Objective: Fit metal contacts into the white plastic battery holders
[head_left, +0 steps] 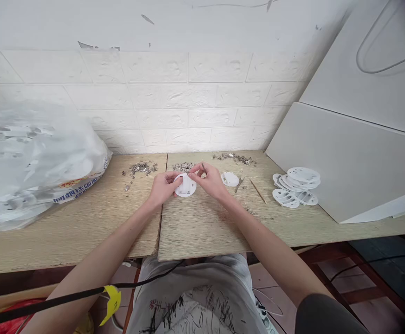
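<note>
My left hand (pixel 164 186) is closed on the edge of a white round plastic disc (pixel 186 187), thumb on top. The disc has a recessed middle and small metal bits near its lower edge. At its upper right edge my right hand (pixel 210 180) is closed, fingertips pinched together. A thin dark tool (pixel 203 166) sticks up between its fingers; any small part at the fingertips is too small to make out. Just behind the hands lies a heap of small metal parts (pixel 183 166). Another white disc (pixel 230 179) lies right of my right hand.
More metal parts lie in heaps at left (pixel 143 168) and back right (pixel 239 159). A wooden stick (pixel 258 191) and tweezer-like tool (pixel 239 184) lie at right, near stacked white discs (pixel 302 178). A large plastic bag (pixel 38 157) stands left; a grey panel (pixel 356 162) stands right.
</note>
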### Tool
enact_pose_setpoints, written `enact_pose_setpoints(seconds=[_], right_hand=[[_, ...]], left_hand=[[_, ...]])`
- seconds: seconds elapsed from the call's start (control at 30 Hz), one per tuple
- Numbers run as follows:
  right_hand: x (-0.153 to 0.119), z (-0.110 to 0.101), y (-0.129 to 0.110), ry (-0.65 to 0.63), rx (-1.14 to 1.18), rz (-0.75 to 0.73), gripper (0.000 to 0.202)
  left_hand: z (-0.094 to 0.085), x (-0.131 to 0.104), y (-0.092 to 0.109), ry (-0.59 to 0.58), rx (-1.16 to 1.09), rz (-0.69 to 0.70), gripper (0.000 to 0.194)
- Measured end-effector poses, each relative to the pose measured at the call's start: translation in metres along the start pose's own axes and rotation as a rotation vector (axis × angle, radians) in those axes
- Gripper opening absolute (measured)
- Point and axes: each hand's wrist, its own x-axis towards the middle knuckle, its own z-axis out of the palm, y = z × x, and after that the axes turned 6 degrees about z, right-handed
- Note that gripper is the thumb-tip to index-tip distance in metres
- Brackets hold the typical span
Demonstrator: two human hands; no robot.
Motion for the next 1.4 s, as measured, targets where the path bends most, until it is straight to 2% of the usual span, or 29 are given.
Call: enact_pose_setpoints(seconds=[0.2,0.33,0.7,1.0,1.4], right_hand=[[-0.001,0.001,0.001,0.002,-0.196,-0.107,0.005],[-0.001,0.002,0.002,-0.045,-0.278,-0.132,0.008],[0.000,-0.001,0.001,-0.072,-0.380,-0.120,0.010],[0.000,-0.001,0.004,-0.099,-0.345,-0.148,0.008],[0.001,0.001,0.006,-0.117,-0.283,-0.145,0.006]], left_hand=[[0.004,-0.002,0.007,0.014,-0.134,-0.113,0.033],[0.005,-0.003,0.005,-0.012,-0.167,-0.104,0.034],[0.006,-0.002,0.003,-0.023,-0.150,-0.101,0.033],[0.003,0.001,-0.003,-0.057,-0.090,0.017,0.041],[0.005,-0.001,-0.006,-0.065,-0.123,-0.065,0.040]])
